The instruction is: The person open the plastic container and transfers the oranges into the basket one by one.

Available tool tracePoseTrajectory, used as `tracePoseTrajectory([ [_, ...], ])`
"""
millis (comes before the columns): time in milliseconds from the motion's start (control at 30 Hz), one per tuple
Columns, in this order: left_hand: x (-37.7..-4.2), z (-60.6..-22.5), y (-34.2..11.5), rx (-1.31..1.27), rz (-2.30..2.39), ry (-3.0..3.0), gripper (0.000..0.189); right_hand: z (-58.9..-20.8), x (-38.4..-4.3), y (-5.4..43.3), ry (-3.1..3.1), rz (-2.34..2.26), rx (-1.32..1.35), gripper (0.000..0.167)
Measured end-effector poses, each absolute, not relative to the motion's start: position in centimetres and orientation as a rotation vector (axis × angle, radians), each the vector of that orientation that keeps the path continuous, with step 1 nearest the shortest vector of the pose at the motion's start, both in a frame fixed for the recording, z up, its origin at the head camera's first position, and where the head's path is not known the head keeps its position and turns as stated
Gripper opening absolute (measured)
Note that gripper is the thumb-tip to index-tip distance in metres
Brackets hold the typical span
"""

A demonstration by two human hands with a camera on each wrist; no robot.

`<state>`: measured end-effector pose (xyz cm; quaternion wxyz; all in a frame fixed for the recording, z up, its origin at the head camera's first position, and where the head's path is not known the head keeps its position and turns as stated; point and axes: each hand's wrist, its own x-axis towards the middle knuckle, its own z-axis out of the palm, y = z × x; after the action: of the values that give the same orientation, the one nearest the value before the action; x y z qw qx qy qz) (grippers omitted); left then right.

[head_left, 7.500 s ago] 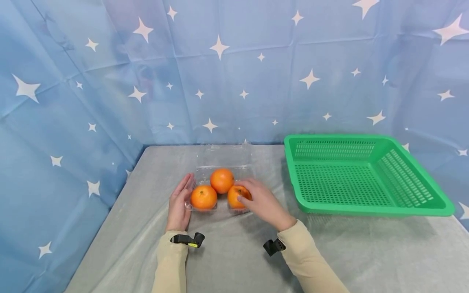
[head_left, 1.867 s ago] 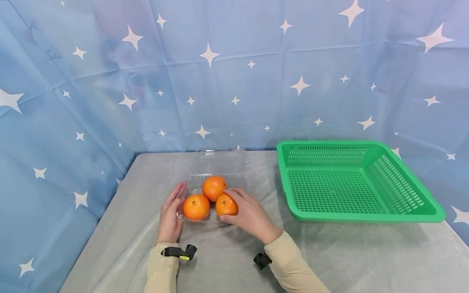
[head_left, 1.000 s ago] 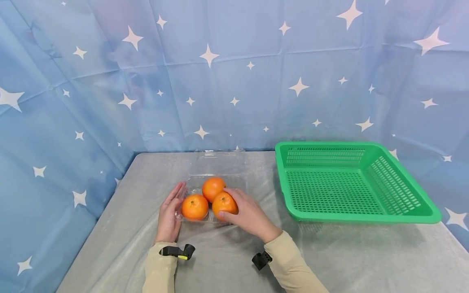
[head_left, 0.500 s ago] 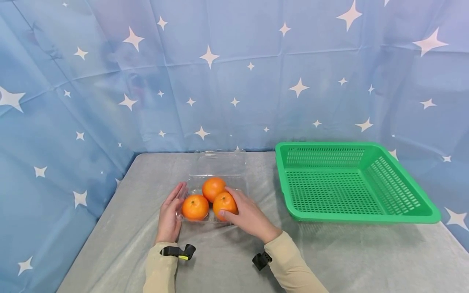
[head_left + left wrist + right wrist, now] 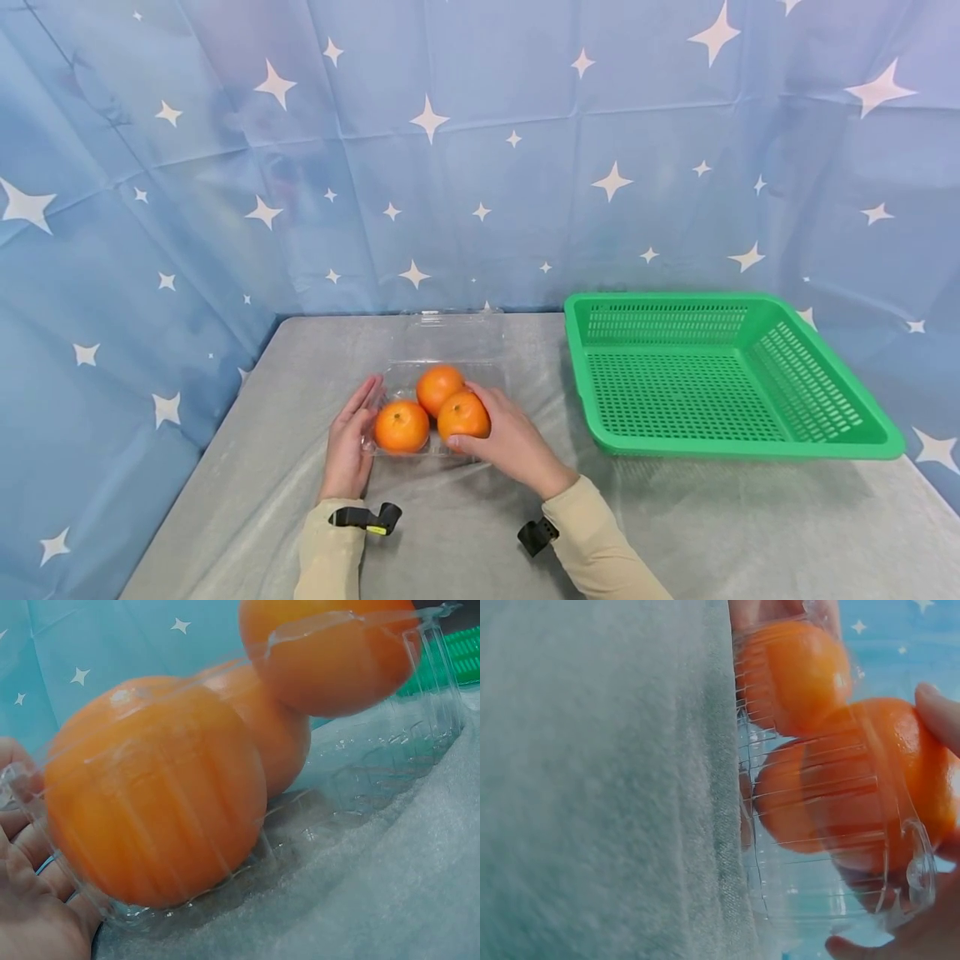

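A clear plastic clamshell container (image 5: 450,340) lies on the table with its lid folded back. Two oranges rest in it: one at the front left (image 5: 401,427), another behind it (image 5: 439,388). My right hand (image 5: 519,443) grips a third orange (image 5: 463,415) between thumb and fingers. In the left wrist view this held orange (image 5: 337,664) hangs above the container floor, near the rim. My left hand (image 5: 348,446), fingers mostly straight, rests along the container's left side. Some right fingers are hidden behind the held orange in the head view.
To the right stands a green perforated basket (image 5: 742,448) with nothing visible inside. Grey cloth (image 5: 450,542) covers the table. A blue star-patterned curtain (image 5: 480,167) hangs along the back and left.
Since the oldest frame, my right hand has taken hold of the right orange and raised it slightly, shifting it a little towards the others. My left hand stays at the container's side.
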<state>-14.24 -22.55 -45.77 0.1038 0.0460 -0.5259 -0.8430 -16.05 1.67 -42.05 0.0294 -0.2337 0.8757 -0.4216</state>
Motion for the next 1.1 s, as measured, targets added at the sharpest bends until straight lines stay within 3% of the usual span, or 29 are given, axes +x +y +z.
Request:
tracePoseTrajectory([
  [1100, -14.20, -45.73, -22.53, 0.149, -2.503, -1.538, 0.050, -41.38, -15.94, 2.23, 2.724, -1.284, -0.737, 0.077],
])
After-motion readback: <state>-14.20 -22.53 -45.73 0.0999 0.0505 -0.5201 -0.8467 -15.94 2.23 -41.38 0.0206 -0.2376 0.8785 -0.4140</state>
